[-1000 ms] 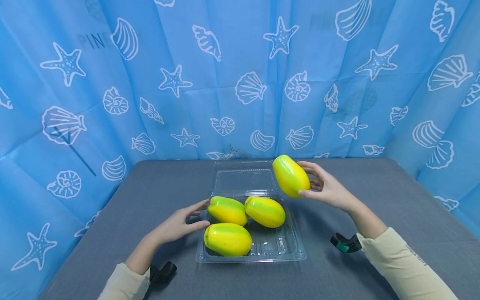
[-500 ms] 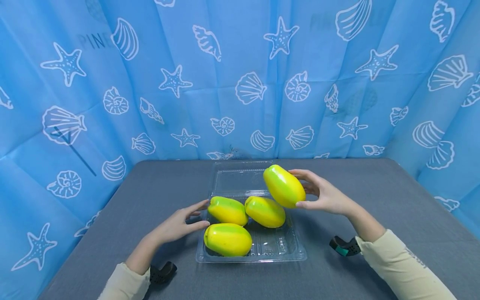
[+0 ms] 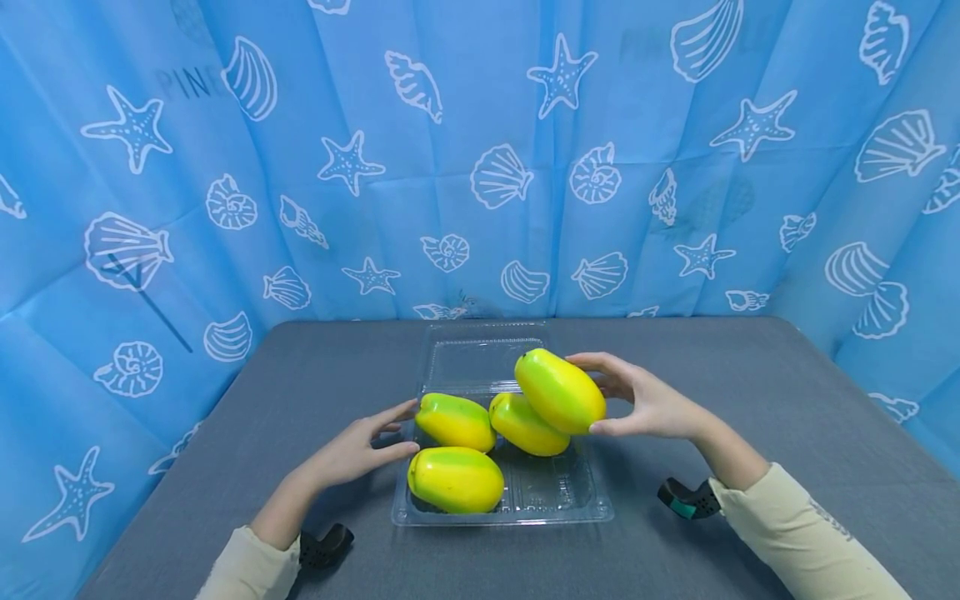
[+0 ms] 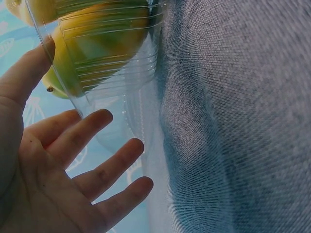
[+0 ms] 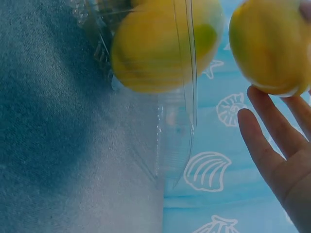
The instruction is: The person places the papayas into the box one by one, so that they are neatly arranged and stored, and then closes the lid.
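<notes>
My right hand (image 3: pixel 651 404) grips a yellow-green papaya (image 3: pixel 561 393), thumb at its near end and fingers on its far side. In the head view this papaya overlaps one of three similar papayas lying in a clear plastic box (image 3: pixel 536 518). Those are the back right papaya (image 3: pixel 525 435), the back left papaya (image 3: pixel 456 423) and the front left papaya (image 3: pixel 456 480). The right wrist view has the held papaya (image 5: pixel 267 46) above the box's rim. My left hand (image 3: pixel 352 450) rests at the box's left rim, thumb and fingers spread, as the left wrist view also has it.
The box's clear lid (image 3: pixel 483 362) lies folded back behind it on the grey tablecloth (image 3: pixel 330 375). A blue curtain (image 3: pixel 480 108) with white shells and starfish hangs behind the table. Black wrist-worn devices sit below the left sleeve (image 3: pixel 251 567) and right sleeve (image 3: pixel 795 517).
My right hand has carried the papaya left, down and nearer, from beside the lid to over the back right papaya, tilting it flatter. My left hand and the other papayas have stayed put.
</notes>
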Tool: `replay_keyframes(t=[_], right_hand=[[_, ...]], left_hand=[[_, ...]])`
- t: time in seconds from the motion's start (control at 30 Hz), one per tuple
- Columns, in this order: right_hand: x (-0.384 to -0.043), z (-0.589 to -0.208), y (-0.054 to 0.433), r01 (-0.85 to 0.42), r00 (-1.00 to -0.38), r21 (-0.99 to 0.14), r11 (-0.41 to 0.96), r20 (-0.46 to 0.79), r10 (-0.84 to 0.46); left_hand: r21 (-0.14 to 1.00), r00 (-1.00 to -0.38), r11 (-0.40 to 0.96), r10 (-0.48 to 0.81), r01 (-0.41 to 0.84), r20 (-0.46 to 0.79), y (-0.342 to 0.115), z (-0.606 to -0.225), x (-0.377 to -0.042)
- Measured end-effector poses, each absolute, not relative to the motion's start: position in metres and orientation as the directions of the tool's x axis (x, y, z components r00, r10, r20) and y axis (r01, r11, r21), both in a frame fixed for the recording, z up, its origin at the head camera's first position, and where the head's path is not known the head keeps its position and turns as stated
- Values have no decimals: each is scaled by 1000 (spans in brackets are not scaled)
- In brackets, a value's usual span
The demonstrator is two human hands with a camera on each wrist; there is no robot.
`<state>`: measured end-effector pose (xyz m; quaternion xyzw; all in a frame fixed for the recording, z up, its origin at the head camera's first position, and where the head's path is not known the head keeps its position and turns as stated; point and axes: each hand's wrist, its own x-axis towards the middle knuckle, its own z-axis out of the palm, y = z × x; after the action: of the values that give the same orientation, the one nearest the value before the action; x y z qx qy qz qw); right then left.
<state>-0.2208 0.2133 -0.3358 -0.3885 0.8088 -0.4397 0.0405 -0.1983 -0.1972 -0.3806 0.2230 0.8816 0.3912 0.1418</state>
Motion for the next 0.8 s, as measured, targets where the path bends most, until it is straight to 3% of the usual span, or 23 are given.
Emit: replay_keyframes(t=[0.17,0.43,0.8], right_hand=[[-219,-337,212,-611,-657,-740,281,276,-702],[-213,-335,207,-590,-660,-751,297,237,-713],[-210,-334,204,-614,-610,-740,275,224,-760]], left_hand=[[743,-865,609,496,278,-83,-196,-380,-198],[737,-870,619,485,272,-88,-195,-379,-198],[740,-868,616,489,270,-90,-196,-378,-197]])
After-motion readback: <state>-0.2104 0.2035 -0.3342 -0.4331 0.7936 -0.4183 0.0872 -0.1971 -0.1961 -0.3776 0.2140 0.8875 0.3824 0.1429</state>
